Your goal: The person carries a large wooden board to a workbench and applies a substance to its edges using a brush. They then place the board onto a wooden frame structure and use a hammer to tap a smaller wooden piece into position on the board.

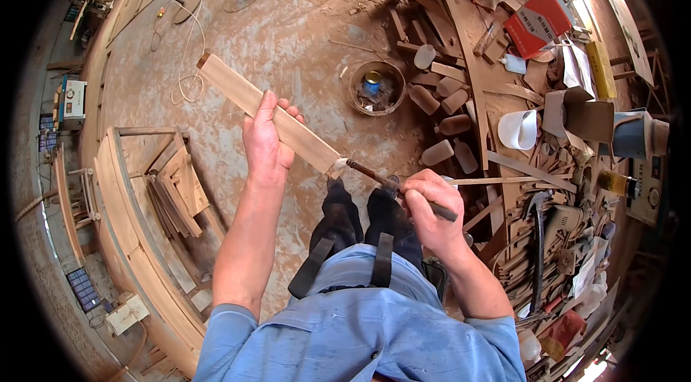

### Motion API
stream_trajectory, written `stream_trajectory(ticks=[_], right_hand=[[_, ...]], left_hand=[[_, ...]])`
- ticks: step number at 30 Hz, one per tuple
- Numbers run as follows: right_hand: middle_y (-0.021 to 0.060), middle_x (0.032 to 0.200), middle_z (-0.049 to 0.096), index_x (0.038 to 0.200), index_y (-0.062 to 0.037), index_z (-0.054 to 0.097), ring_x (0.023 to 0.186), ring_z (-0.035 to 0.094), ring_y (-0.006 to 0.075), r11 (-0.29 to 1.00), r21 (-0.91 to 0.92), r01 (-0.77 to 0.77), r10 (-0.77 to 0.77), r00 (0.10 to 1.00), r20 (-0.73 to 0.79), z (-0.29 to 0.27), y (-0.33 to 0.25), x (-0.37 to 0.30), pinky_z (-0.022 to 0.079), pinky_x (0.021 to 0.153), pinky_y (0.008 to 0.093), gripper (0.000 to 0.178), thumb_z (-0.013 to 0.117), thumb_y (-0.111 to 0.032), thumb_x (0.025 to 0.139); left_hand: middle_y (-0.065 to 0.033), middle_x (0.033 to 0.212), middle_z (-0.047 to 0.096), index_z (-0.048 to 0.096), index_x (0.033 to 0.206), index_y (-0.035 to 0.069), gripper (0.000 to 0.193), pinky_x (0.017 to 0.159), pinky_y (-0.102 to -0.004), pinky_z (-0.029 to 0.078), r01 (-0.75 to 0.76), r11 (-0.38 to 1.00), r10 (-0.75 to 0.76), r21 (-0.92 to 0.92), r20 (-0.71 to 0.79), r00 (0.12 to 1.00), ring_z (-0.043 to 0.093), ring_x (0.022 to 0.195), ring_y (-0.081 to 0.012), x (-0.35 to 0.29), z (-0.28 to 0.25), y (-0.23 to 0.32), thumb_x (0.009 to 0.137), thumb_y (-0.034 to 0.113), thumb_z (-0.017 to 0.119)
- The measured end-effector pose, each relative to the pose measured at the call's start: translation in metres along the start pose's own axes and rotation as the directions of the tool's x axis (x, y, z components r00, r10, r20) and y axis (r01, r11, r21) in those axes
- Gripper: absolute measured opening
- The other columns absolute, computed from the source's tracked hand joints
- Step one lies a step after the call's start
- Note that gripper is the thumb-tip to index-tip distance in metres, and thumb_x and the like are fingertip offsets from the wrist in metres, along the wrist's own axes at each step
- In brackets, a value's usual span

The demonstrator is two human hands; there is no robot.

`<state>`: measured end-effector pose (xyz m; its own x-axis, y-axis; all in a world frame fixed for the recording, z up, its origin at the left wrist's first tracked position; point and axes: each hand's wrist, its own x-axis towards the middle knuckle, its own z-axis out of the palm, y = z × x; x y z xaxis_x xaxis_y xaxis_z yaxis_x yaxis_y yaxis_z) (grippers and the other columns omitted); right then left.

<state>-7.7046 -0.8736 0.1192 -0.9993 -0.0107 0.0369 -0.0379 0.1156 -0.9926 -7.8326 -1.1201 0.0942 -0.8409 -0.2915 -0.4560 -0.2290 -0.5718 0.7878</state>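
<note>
My left hand (267, 136) grips a pale wooden board (237, 87), its thumb lying over the top face and its fingers around the far edge. The board slants from upper left down to the right, with a darker brown tip at its upper end. My right hand (434, 211) is closed around the dark handle of a slim brush (366, 171). The brush's head touches the board's lower right end, where something whitish shows. Whether that white is bristles or a coating, I cannot make out.
A round bucket (353, 94) with a blue can inside stands on the floor ahead. At right is a cluttered workbench (471, 80) with a red box (538, 21), a white tub (517, 130) and many tools. Plastic bottles (437, 152) lie beneath it. A wooden frame (124, 188) stands at left.
</note>
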Motion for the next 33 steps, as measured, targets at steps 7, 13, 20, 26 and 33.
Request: stream_trajectory(ticks=[7, 13, 20, 26, 33], right_hand=[[0.0147, 0.086, 0.060, 0.097, 0.0001, 0.063, 0.068, 0.061, 0.0268, 0.881, -0.236, 0.410, -0.387, 0.912, 0.138, 0.004, -0.003, -0.004, 0.050, 0.059, 0.0335, 0.025, 0.073, -0.002, 0.075], [0.0123, 0.087, 0.055, 0.099, -0.0051, 0.065, 0.072, 0.057, 0.0275, 0.874, -0.302, 0.381, -0.280, 0.903, 0.326, 0.018, -0.002, -0.013, 0.049, 0.058, 0.0355, 0.031, 0.074, -0.002, 0.070], [0.0117, 0.085, 0.052, 0.096, -0.0053, 0.066, 0.074, 0.055, 0.0281, 0.916, -0.267, 0.300, -0.215, 0.928, 0.303, 0.009, -0.003, -0.009, 0.046, 0.059, 0.0361, 0.024, 0.071, -0.001, 0.073], [0.0133, 0.085, 0.052, 0.097, -0.0048, 0.066, 0.075, 0.056, 0.0291, 0.934, -0.226, 0.276, -0.198, 0.929, 0.314, 0.010, -0.003, -0.014, 0.047, 0.061, 0.0363, 0.024, 0.070, 0.001, 0.074], [0.0143, 0.087, 0.058, 0.096, -0.0001, 0.064, 0.075, 0.059, 0.0276, 0.960, -0.169, 0.226, -0.183, 0.954, 0.238, -0.001, -0.005, -0.017, 0.049, 0.063, 0.0343, 0.020, 0.069, 0.000, 0.077]], left_hand=[[-0.0089, 0.081, 0.056, 0.051, 0.094, 0.003, 0.015, 0.066, -0.0397, 0.053, -0.041, 0.998, 0.036, -0.042, -0.118, 0.992, 0.058, 0.071, -0.0210, 0.004, 0.004, -0.006, 0.095, 0.016, 0.058], [-0.0100, 0.084, 0.054, 0.050, 0.095, 0.002, 0.011, 0.068, -0.0410, 0.052, -0.099, 0.992, 0.088, -0.082, -0.128, 0.988, 0.057, 0.072, -0.0218, 0.007, 0.000, -0.016, 0.094, 0.012, 0.055], [-0.0091, 0.085, 0.053, 0.048, 0.096, 0.003, 0.010, 0.070, -0.0399, 0.051, -0.179, 0.981, 0.171, -0.075, -0.102, 0.980, 0.055, 0.073, -0.0211, -0.004, 0.010, -0.017, 0.094, 0.011, 0.054], [-0.0082, 0.084, 0.051, 0.046, 0.097, 0.004, 0.010, 0.070, -0.0395, 0.051, -0.219, 0.973, 0.213, -0.067, -0.090, 0.973, 0.054, 0.074, -0.0210, -0.007, 0.012, -0.020, 0.095, 0.011, 0.053], [-0.0084, 0.084, 0.051, 0.046, 0.099, 0.004, 0.011, 0.072, -0.0407, 0.051, -0.218, 0.974, 0.209, -0.059, -0.123, 0.970, 0.054, 0.076, -0.0218, 0.001, 0.005, -0.022, 0.095, 0.012, 0.052]])
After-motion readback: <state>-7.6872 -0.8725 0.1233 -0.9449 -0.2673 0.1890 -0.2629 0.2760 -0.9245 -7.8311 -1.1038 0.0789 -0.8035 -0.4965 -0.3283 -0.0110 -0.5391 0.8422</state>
